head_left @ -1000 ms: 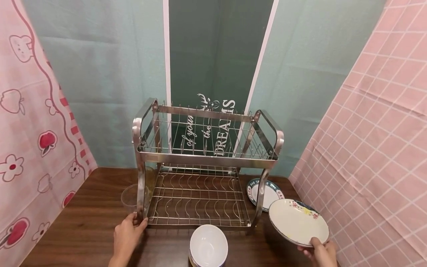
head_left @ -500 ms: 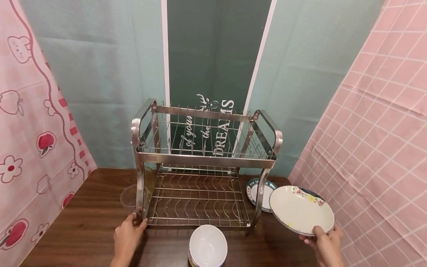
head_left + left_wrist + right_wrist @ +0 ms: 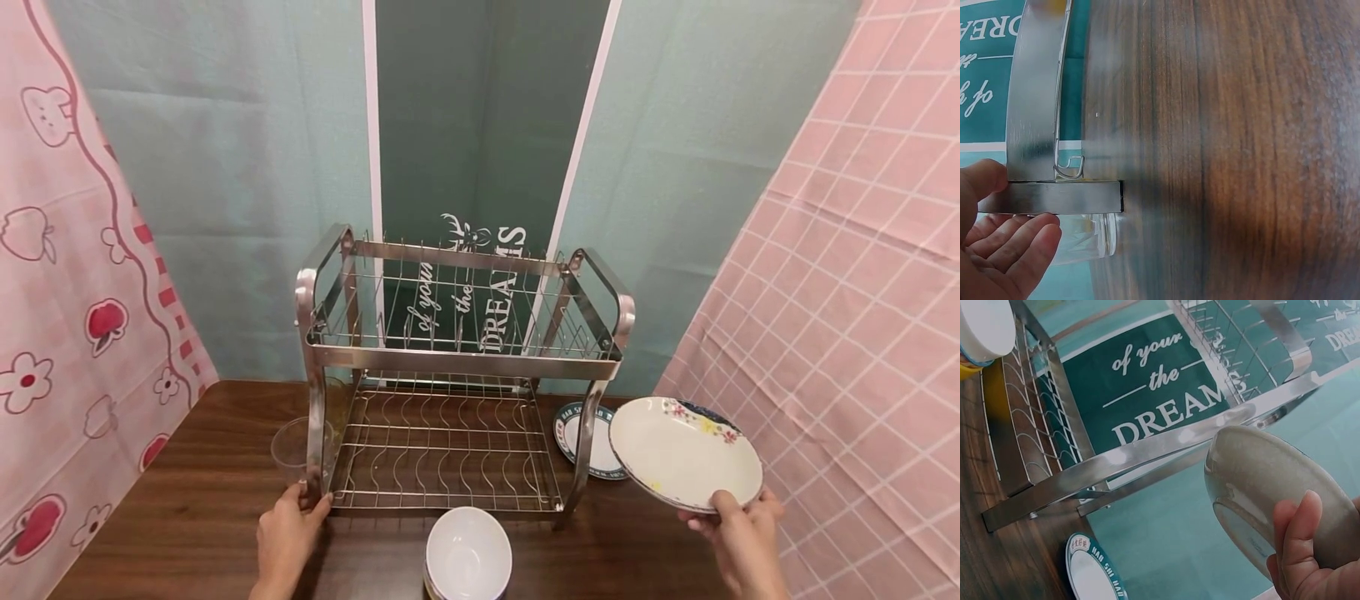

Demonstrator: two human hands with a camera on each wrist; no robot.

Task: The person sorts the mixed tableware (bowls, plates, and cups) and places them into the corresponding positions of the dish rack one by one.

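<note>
A two-tier metal dish rack (image 3: 465,360) stands on the wooden table. My left hand (image 3: 287,533) grips the foot of its front left leg; in the left wrist view the thumb (image 3: 988,177) lies on one side of the metal bar and the fingers on the other. My right hand (image 3: 742,533) holds a white plate (image 3: 686,454) with a floral rim, thumb on top and fingers beneath, raised to the right of the rack. The right wrist view shows the plate's underside (image 3: 1272,487). A green-rimmed plate (image 3: 600,450) lies behind the rack's right leg.
White bowls (image 3: 468,554), seemingly stacked, stand in front of the rack. A clear plastic cup (image 3: 291,446) is beside its left leg. Pink cloth walls (image 3: 847,275) close in the right and left sides, with a green curtain (image 3: 225,208) behind.
My right hand has lifted the floral plate upward and slightly to the right, away from the table. My left hand stays at the rack's leg.
</note>
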